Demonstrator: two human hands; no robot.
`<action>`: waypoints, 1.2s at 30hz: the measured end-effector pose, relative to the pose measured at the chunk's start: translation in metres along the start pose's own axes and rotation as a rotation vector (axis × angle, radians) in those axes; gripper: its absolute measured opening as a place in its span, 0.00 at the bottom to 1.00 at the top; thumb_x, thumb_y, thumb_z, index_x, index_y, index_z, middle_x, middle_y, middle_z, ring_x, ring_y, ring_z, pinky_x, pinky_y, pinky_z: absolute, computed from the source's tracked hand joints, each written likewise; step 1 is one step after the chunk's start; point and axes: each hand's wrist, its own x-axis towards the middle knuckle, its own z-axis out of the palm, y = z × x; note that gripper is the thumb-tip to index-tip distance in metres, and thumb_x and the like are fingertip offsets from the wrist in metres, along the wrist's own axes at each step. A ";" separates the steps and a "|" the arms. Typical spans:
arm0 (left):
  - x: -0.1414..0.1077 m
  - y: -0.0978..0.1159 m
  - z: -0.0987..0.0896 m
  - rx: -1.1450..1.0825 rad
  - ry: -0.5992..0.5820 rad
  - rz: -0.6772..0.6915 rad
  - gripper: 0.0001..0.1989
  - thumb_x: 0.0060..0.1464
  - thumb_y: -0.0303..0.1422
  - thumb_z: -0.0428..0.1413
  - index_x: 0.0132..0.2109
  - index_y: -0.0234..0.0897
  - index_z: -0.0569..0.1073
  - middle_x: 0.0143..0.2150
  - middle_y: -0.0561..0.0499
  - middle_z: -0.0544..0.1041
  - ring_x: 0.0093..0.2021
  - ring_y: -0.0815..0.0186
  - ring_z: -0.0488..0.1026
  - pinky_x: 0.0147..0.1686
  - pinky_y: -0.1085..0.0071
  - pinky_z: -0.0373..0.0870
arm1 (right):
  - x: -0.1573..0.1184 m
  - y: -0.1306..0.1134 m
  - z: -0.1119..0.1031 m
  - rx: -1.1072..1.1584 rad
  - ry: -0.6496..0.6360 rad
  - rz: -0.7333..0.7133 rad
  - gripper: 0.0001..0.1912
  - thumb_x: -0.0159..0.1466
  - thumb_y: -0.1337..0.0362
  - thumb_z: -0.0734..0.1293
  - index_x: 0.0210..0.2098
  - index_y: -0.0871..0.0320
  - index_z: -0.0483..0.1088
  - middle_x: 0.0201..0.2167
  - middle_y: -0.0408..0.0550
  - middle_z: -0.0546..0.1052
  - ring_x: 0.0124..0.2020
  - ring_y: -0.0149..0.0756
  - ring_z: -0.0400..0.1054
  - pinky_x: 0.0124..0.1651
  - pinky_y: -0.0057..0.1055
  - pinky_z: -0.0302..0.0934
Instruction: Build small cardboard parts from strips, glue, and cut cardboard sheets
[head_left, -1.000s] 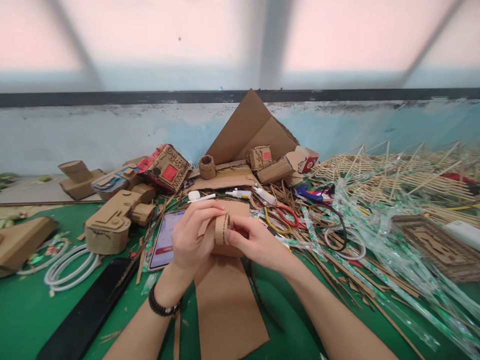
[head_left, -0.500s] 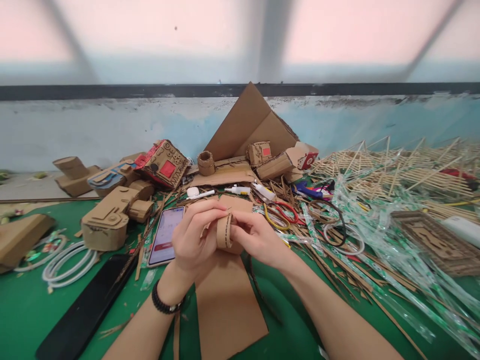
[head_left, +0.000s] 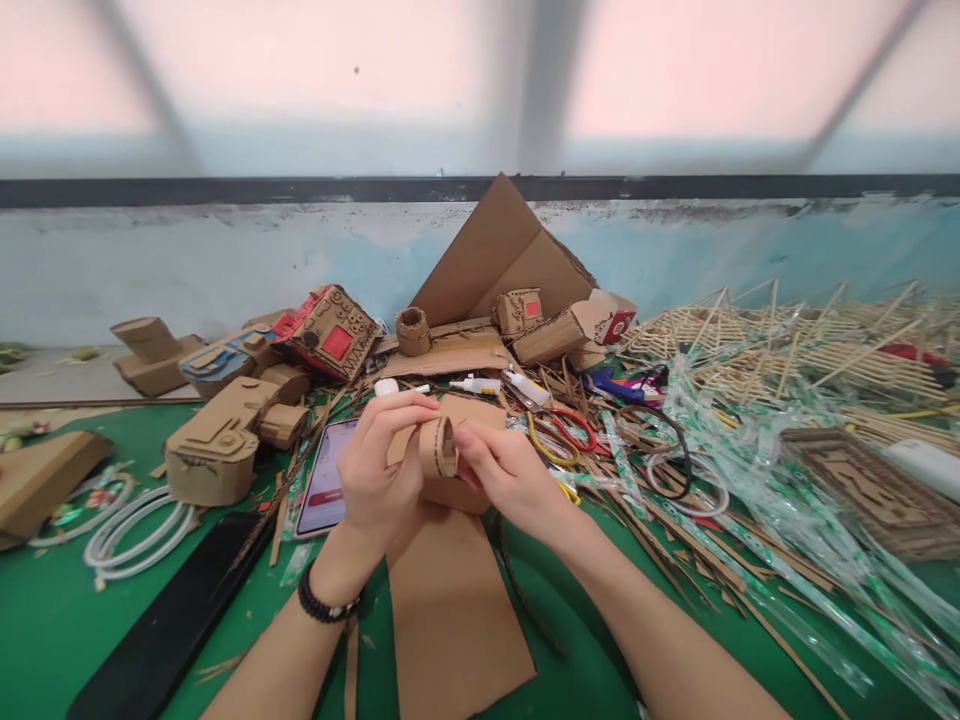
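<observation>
Between my two hands is a small cardboard ring (head_left: 436, 449), a strip bent round with its corrugated edge showing. My left hand (head_left: 384, 465) grips the ring from the left, its fingers curled behind. The thumb and fingers of my right hand (head_left: 517, 480) pinch at the ring's right side. Whether a smaller piece is inside that pinch is hidden. Just beneath and behind the hands sits a cardboard box-like piece (head_left: 461, 494). A flat cardboard sheet (head_left: 457, 610) lies on the green table below my wrists.
A phone (head_left: 322, 490) lies left of my hands, near a black flat object (head_left: 165, 620). Cardboard camera models (head_left: 217, 430) stand at left. Glue bottles (head_left: 529, 388), scissors (head_left: 574, 430) and cardboard scraps lie behind. Plastic strips (head_left: 735, 480) and a stick frame (head_left: 772, 340) fill the right.
The ring has shifted slightly left and up and turned, so its opening shows more. My right hand's fingers have drawn back from inside it to its right edge.
</observation>
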 end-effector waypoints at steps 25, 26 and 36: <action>0.005 0.004 0.008 -0.318 -0.170 -0.603 0.03 0.58 0.29 0.62 0.40 0.37 0.78 0.38 0.51 0.82 0.38 0.66 0.79 0.39 0.73 0.76 | 0.000 0.006 0.003 -0.173 0.190 -0.358 0.08 0.72 0.59 0.70 0.37 0.55 0.72 0.31 0.44 0.72 0.31 0.34 0.66 0.33 0.30 0.62; 0.004 0.003 0.008 -0.294 -0.153 -0.596 0.03 0.58 0.30 0.62 0.41 0.37 0.78 0.39 0.51 0.82 0.38 0.65 0.79 0.39 0.72 0.76 | 0.000 0.007 0.002 -0.172 0.190 -0.353 0.08 0.71 0.58 0.71 0.38 0.55 0.72 0.32 0.44 0.72 0.31 0.34 0.66 0.34 0.30 0.62; -0.003 0.006 0.010 -0.164 -0.211 -0.385 0.07 0.60 0.24 0.59 0.44 0.40 0.77 0.43 0.51 0.81 0.44 0.65 0.79 0.45 0.70 0.74 | -0.003 -0.001 0.006 -0.144 0.251 -0.377 0.12 0.73 0.68 0.66 0.32 0.54 0.66 0.30 0.43 0.69 0.32 0.34 0.64 0.34 0.31 0.59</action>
